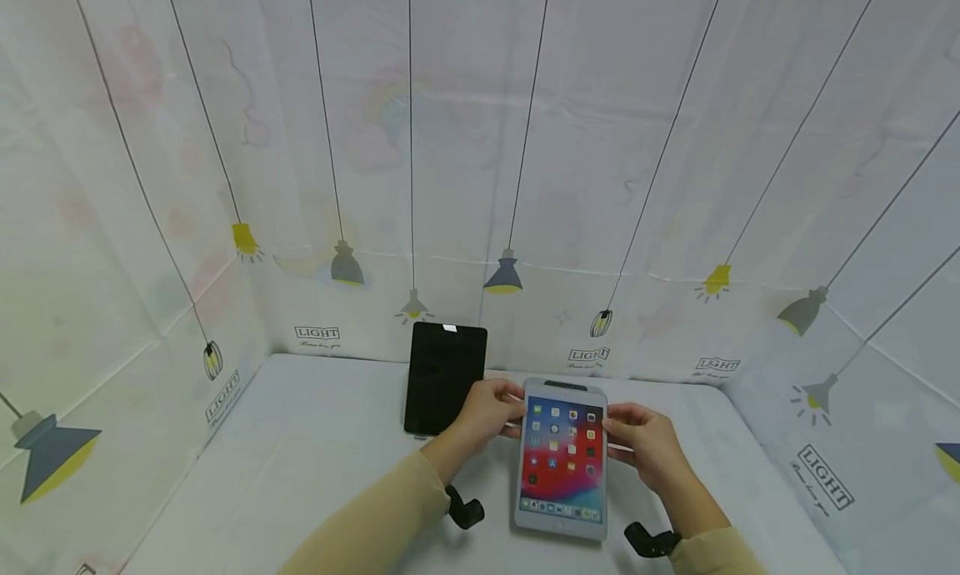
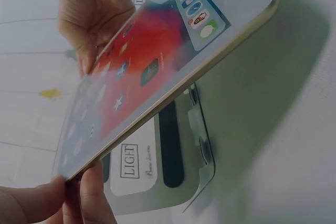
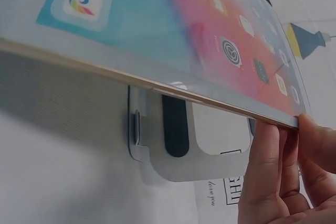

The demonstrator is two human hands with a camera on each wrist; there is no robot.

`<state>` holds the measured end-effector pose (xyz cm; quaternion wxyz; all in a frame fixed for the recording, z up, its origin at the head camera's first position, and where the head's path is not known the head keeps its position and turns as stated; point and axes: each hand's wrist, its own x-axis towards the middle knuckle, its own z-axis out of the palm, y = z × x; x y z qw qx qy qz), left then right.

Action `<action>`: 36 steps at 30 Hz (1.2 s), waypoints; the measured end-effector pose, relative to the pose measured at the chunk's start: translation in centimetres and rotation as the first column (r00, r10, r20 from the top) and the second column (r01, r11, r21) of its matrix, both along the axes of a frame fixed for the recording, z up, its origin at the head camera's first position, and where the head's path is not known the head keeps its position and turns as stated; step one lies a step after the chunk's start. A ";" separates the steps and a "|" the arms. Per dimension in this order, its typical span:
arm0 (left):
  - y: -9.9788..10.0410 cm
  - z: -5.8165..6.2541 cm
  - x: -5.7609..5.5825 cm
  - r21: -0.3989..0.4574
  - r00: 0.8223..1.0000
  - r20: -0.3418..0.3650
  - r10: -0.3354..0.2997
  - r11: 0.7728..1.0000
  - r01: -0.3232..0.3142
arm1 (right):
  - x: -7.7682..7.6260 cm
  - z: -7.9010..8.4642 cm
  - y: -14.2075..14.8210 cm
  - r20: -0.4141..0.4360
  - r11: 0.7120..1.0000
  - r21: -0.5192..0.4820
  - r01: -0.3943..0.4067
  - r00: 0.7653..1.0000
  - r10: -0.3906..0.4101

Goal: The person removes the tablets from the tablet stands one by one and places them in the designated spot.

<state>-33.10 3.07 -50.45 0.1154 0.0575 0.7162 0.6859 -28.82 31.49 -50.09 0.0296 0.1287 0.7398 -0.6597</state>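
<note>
A tablet with its screen lit and rows of app icons leans back, held between both hands. The left hand pinches its upper left edge, and in the left wrist view the thumb and fingers meet at that edge. On the opposite side, the right hand pinches the upper right edge, thumb on the front and fingers behind. A grey stand with dark pads and small front lips shows behind and below the tablet, its rest hidden by the tablet.
A second tablet with a dark screen stands tilted back just behind the left hand. The white tabletop meets walls of patterned cloth printed with hanging lamps. Black wrist cameras sit on both wrists.
</note>
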 end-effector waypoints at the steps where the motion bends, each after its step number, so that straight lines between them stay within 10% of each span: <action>1: 0.0 -0.1 0.1 0.002 1.000 0.003 -0.002 1.000 0.002 | 0.1 -0.1 0.0 0.003 1.000 0.004 0.000 1.000 0.000; 36: 1.0 -2.7 2.9 0.020 0.995 0.100 -0.009 1.000 0.007 | 2.8 -2.8 0.3 0.078 0.999 0.009 0.038 0.996 -0.038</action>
